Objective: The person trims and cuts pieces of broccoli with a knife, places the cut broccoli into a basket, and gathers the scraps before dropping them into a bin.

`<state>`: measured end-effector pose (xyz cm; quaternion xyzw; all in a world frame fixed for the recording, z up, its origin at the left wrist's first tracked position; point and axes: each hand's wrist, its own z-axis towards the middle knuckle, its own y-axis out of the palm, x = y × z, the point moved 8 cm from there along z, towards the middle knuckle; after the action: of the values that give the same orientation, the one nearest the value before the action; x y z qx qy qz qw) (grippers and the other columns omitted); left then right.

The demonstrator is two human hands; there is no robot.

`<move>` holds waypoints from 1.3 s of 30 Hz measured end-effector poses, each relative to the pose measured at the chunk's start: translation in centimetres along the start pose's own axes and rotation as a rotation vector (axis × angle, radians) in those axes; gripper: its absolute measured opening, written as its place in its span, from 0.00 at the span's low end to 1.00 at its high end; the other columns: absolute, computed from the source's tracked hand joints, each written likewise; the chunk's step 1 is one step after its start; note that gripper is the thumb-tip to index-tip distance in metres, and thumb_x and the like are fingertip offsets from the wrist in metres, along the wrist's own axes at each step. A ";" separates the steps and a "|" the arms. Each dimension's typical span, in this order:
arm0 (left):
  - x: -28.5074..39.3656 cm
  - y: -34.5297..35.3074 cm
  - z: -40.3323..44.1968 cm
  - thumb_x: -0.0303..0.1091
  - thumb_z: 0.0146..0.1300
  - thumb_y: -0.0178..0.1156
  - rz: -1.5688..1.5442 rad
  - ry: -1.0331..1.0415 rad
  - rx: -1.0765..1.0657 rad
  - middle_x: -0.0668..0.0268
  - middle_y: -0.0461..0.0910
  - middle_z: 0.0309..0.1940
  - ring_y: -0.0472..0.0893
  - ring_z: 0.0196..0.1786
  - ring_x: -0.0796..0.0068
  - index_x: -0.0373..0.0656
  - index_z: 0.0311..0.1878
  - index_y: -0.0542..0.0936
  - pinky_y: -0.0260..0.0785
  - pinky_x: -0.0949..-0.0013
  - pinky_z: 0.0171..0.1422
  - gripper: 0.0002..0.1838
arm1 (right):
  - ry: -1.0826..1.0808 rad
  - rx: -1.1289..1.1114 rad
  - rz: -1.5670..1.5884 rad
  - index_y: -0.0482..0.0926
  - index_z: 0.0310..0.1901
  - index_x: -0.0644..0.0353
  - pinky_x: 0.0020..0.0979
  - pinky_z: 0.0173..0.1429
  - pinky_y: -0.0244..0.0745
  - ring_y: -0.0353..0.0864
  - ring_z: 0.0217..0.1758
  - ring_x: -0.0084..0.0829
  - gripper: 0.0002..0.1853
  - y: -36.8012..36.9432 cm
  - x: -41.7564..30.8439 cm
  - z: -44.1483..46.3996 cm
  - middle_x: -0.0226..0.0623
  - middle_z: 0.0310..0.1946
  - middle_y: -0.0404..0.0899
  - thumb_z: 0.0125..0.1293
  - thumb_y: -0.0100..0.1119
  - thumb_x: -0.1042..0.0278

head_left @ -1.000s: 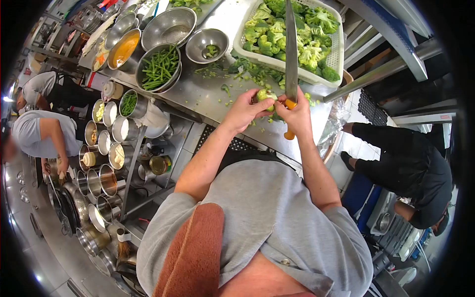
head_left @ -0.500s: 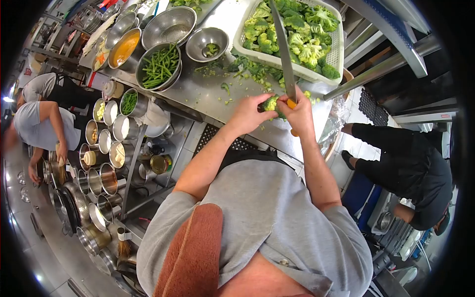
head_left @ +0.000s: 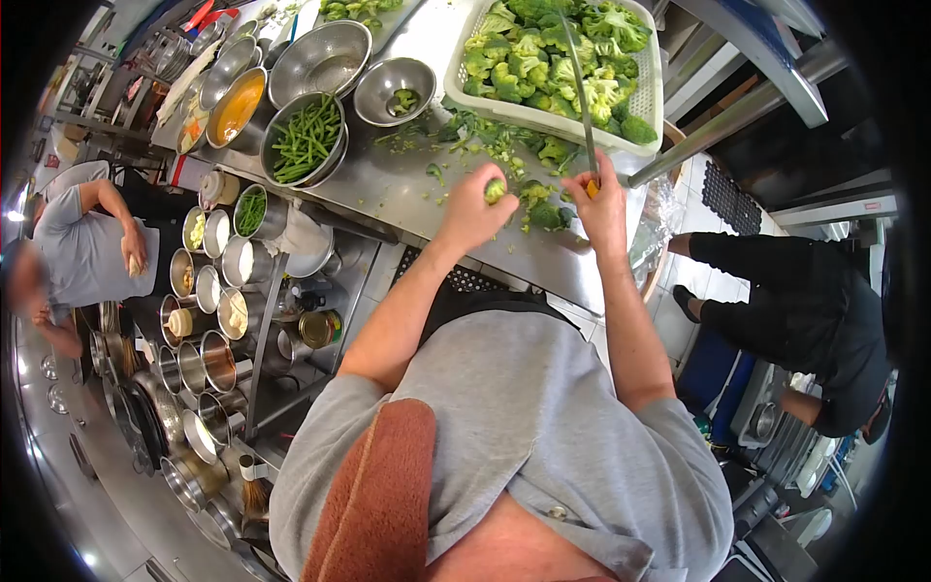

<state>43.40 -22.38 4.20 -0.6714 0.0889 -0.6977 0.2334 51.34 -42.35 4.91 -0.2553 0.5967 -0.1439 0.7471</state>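
Observation:
My left hand (head_left: pixel 470 211) is closed round a small broccoli floret (head_left: pixel 495 190), which shows between thumb and fingers. My right hand (head_left: pixel 603 206) grips a knife by its yellow-orange handle; the long blade (head_left: pixel 580 92) points away over the white basket. Between my hands, cut broccoli pieces (head_left: pixel 545 213) lie on the steel table (head_left: pixel 388 179). Just beyond them stands a white plastic basket (head_left: pixel 652 97) heaped with broccoli florets (head_left: pixel 543 68). Green scraps (head_left: pixel 475 136) are scattered along its near side.
Left on the table stand a bowl of green beans (head_left: pixel 306 141), a small steel bowl (head_left: pixel 393 92), a larger bowl (head_left: pixel 320 63) and an orange-filled one (head_left: pixel 238 109). Filled containers (head_left: pixel 208 281) line a lower shelf. Co-workers are at left (head_left: pixel 97 242) and right (head_left: pixel 786 310).
My hands have moved apart. The left has gone slightly left with a floret, the right rightward with the knife, and broccoli pieces now show between them. The left co-worker's arm has risen.

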 end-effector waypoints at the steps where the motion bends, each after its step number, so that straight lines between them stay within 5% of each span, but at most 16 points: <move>1: 0.0 0.8 0.0 0.38 0.55 0.70 -0.001 0.002 -0.006 0.61 0.78 0.26 0.80 0.33 0.70 0.39 0.37 0.76 0.72 0.65 0.39 0.15 | 0.004 0.005 -0.001 0.69 0.68 0.55 0.37 0.41 0.78 0.84 0.33 0.37 0.31 -0.1 0.0 -0.2 0.42 0.31 0.85 0.63 0.66 0.75; 3: 2.0 3.9 -0.1 0.39 0.55 0.70 0.216 0.251 -0.053 0.59 0.80 0.29 0.82 0.35 0.59 0.40 0.36 0.77 0.73 0.61 0.41 0.15 | 0.026 0.008 -0.025 0.71 0.68 0.55 0.37 0.40 0.78 0.85 0.31 0.38 0.30 -0.2 0.1 -0.3 0.43 0.30 0.85 0.64 0.64 0.76; 4: 2.0 5.3 -0.4 0.40 0.54 0.72 0.314 0.206 -0.090 0.55 0.82 0.38 0.82 0.37 0.50 0.40 0.39 0.79 0.75 0.56 0.44 0.16 | 0.028 0.012 -0.024 0.71 0.68 0.55 0.37 0.40 0.78 0.85 0.31 0.38 0.30 -0.1 0.6 -0.3 0.43 0.30 0.85 0.64 0.64 0.76; 9: -0.6 8.2 -0.3 0.38 0.51 0.74 0.567 0.070 -0.145 0.53 0.79 0.48 0.82 0.47 0.49 0.40 0.48 0.81 0.76 0.53 0.54 0.22 | 0.015 -0.028 0.091 0.70 0.69 0.58 0.36 0.39 0.79 0.85 0.30 0.37 0.29 -0.4 1.5 -1.0 0.44 0.30 0.86 0.64 0.57 0.78; 11: -0.7 6.8 -0.5 0.33 0.51 0.73 0.230 0.269 -0.057 0.53 0.80 0.47 0.81 0.51 0.54 0.41 0.51 0.81 0.75 0.58 0.54 0.22 | 0.086 -0.081 0.165 0.69 0.69 0.59 0.36 0.39 0.79 0.85 0.30 0.36 0.29 -0.6 1.8 -1.6 0.44 0.30 0.85 0.64 0.58 0.77; 15: 0.6 3.3 -1.0 0.30 0.54 0.71 0.078 0.268 -0.029 0.58 0.80 0.45 0.81 0.50 0.63 0.41 0.53 0.80 0.75 0.64 0.54 0.22 | 0.216 -0.216 0.342 0.69 0.70 0.61 0.34 0.39 0.78 0.84 0.31 0.30 0.31 0.8 2.4 -3.0 0.43 0.30 0.85 0.64 0.61 0.75; 18: -0.3 2.5 -1.1 0.31 0.59 0.70 -0.429 -0.099 -0.111 0.70 0.80 0.36 0.77 0.39 0.81 0.42 0.53 0.80 0.72 0.74 0.45 0.19 | 0.160 -0.228 0.258 0.69 0.70 0.63 0.31 0.38 0.74 0.78 0.31 0.25 0.30 1.2 1.5 -3.6 0.39 0.30 0.82 0.68 0.62 0.66; 21: -2.2 2.8 -0.9 0.30 0.61 0.69 -0.700 -0.203 -0.092 0.71 0.79 0.37 0.77 0.36 0.83 0.42 0.53 0.80 0.70 0.77 0.42 0.17 | 0.134 -0.319 0.348 0.69 0.70 0.64 0.30 0.37 0.69 0.71 0.31 0.23 0.30 1.4 -0.3 -4.7 0.35 0.27 0.76 0.72 0.57 0.55; 22: -2.4 2.8 -1.0 0.30 0.61 0.69 -0.703 -0.203 -0.087 0.71 0.79 0.37 0.77 0.36 0.83 0.42 0.53 0.80 0.70 0.77 0.42 0.17 | 0.078 -0.348 0.445 0.68 0.71 0.63 0.30 0.37 0.67 0.69 0.30 0.25 0.32 1.7 -1.0 -5.0 0.33 0.24 0.70 0.75 0.49 0.46; 25: -2.1 2.4 -1.1 0.30 0.60 0.69 -0.636 -0.179 -0.063 0.71 0.78 0.37 0.77 0.37 0.83 0.41 0.53 0.80 0.70 0.76 0.42 0.17 | 0.083 -0.440 0.408 0.67 0.72 0.60 0.32 0.38 0.68 0.70 0.30 0.28 0.32 2.0 -2.5 -5.5 0.33 0.22 0.68 0.77 0.46 0.45; 32: 0.2 1.1 -1.4 0.29 0.56 0.70 -0.332 -0.005 0.049 0.67 0.80 0.38 0.78 0.39 0.77 0.39 0.49 0.82 0.72 0.72 0.46 0.17 | -0.023 -0.424 0.202 0.65 0.73 0.57 0.45 0.46 0.73 0.80 0.35 0.55 0.29 2.5 -3.4 -5.6 0.56 0.30 0.79 0.79 0.44 0.47; 39: 2.0 0.5 -2.1 0.28 0.57 0.69 -0.224 0.149 0.184 0.64 0.81 0.41 0.79 0.43 0.77 0.35 0.50 0.80 0.72 0.72 0.48 0.17 | -0.108 -0.294 0.216 0.67 0.70 0.59 0.47 0.45 0.73 0.81 0.36 0.57 0.27 2.3 -4.9 -5.3 0.57 0.31 0.80 0.78 0.45 0.49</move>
<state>41.50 -24.12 5.61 -0.5992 -0.0339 -0.7726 0.2074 44.78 -38.99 6.77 -0.3034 0.5942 0.0398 0.7438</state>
